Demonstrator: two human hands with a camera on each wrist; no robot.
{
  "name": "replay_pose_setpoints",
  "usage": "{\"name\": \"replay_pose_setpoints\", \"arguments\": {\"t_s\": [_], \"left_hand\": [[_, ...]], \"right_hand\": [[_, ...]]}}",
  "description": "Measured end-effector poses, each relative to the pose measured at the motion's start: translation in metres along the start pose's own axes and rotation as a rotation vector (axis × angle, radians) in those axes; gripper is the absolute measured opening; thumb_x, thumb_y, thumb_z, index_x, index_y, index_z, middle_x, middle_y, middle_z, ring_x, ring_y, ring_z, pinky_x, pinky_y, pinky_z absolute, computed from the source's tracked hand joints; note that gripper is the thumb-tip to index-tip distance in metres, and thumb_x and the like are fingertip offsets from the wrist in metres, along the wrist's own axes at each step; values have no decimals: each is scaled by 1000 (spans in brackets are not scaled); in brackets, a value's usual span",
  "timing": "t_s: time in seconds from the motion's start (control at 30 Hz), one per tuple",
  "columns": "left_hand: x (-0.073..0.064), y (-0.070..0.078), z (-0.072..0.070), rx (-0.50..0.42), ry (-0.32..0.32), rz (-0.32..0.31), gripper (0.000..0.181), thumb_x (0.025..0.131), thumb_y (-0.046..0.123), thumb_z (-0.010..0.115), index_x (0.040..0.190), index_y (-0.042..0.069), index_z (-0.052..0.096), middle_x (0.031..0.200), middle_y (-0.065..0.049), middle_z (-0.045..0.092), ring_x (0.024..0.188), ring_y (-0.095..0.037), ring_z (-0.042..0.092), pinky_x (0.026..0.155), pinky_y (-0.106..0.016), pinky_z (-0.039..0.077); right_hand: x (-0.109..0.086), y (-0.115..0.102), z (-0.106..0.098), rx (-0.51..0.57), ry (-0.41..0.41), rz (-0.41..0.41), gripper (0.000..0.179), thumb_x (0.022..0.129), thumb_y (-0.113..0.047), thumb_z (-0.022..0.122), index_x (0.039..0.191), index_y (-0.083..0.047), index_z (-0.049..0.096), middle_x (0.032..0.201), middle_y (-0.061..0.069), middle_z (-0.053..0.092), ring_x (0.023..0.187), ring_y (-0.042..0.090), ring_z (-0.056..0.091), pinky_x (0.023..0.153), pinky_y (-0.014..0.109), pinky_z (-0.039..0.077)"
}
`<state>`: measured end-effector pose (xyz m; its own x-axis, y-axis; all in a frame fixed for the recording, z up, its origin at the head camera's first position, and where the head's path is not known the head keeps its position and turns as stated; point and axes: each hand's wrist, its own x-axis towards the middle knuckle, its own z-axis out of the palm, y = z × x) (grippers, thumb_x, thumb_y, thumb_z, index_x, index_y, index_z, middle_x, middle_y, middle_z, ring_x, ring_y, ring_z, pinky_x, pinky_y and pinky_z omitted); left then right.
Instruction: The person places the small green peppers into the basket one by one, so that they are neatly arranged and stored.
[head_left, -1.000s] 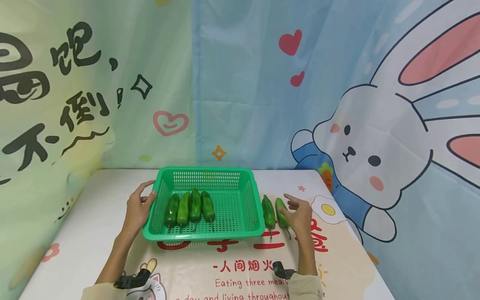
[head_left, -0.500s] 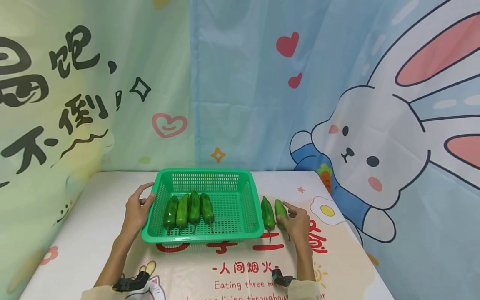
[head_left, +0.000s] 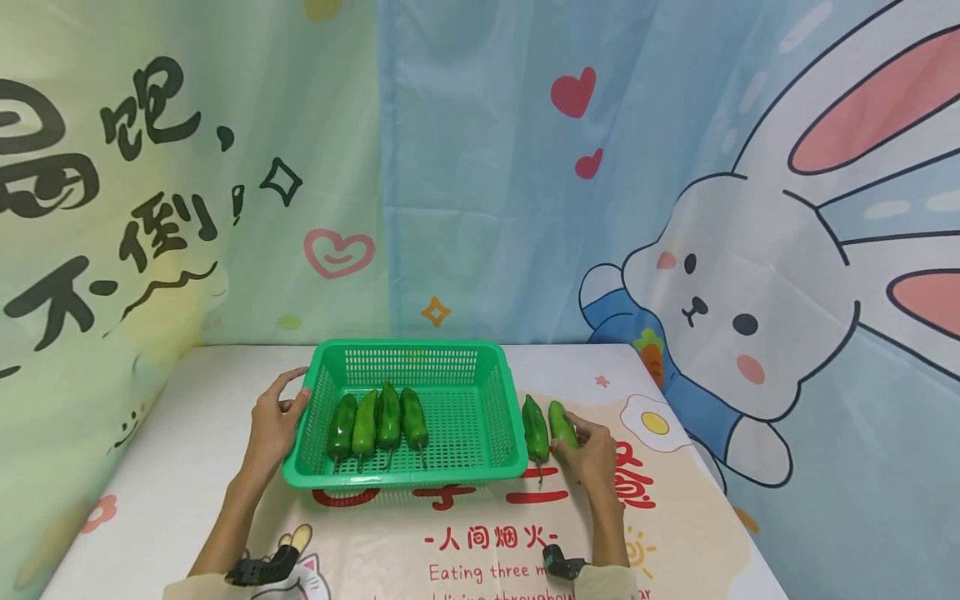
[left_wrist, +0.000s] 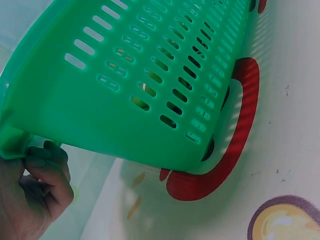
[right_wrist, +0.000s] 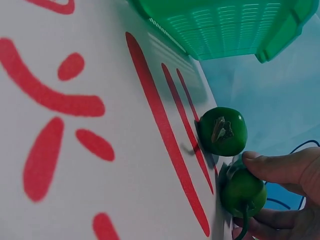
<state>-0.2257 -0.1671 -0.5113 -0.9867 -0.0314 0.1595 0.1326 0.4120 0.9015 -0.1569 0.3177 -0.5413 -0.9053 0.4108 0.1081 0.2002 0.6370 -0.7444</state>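
Observation:
A green plastic basket (head_left: 405,479) stands on the table with several green chili peppers (head_left: 388,417) lying side by side in its left half. My left hand (head_left: 274,421) grips the basket's left rim; its curled fingers (left_wrist: 57,175) show under the rim in the left wrist view. To the right of the basket lie two more peppers. My right hand (head_left: 596,454) holds the outer pepper (head_left: 561,423) between thumb and fingers, seen stem-end on in the right wrist view. The inner pepper (head_left: 536,429) lies between that hand and the basket, close beside the held one.
The table (head_left: 150,467) has a printed cover with red characters and drawings. Behind it hangs a printed curtain (head_left: 465,208) with a large rabbit on the right. A black wrist camera (head_left: 266,565) sits on the left wrist, another on the right.
My right hand has moved slightly left and closed from spread fingers onto the outer pepper. The left hand keeps its grip on the basket, which stays put.

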Motion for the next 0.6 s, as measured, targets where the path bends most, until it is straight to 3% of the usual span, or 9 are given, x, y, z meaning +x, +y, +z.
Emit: {"name": "replay_pose_setpoints", "arguments": {"t_s": [0.2, 0.6], "left_hand": [[-1, 0, 0, -15, -3, 9, 46, 117, 20, 52, 160, 3, 49, 70, -17, 72, 52, -9, 64, 50, -27, 55], [0, 1, -1, -17, -4, 6, 47, 117, 21, 52, 160, 3, 49, 74, -20, 73, 53, -8, 64, 51, -26, 54]], "right_hand": [[0, 0, 1, -12, -17, -7, 55, 94, -4, 84, 147, -6, 68, 138, 30, 71, 117, 41, 70, 97, 50, 50], [1, 0, 3, 28, 0, 6, 53, 94, 0, 81, 145, -7, 70, 133, 28, 73, 109, 35, 65, 97, 49, 52]]}}
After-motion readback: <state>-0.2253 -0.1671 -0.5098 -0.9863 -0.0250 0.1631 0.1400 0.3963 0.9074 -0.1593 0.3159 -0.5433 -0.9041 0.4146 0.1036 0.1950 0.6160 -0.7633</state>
